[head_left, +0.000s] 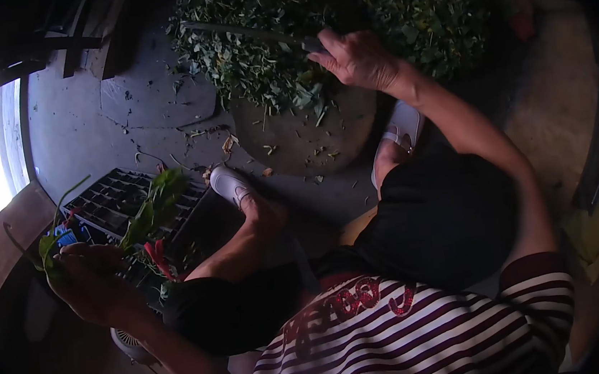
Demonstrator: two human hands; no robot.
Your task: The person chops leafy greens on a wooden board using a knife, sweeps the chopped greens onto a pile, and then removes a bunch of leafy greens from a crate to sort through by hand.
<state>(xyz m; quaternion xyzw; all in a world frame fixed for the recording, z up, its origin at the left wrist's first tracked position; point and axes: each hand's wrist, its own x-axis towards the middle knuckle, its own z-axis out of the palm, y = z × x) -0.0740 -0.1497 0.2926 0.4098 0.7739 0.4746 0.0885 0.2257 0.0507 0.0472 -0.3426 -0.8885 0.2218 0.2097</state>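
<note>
Green leafy stems [149, 217] are held in the left hand [96, 280], whose grip is closed around them, with leaves and curling ends spread past the fingers. Beside them, a black slatted crate [124, 200] and a red strip [157, 258] are seen. A long knife [230, 29] is clasped in the right hand [361, 60], its grip closed at the handle end; the blade is extended leftward over the heap of cut greens [255, 65]. The far part of a round block [296, 155] is covered by the heap, while its near edge is left mostly bare, with scraps scattered on it. Open floor [68, 148] is shown left of the block; the near side is bounded by two pale shoes [225, 183].
</note>
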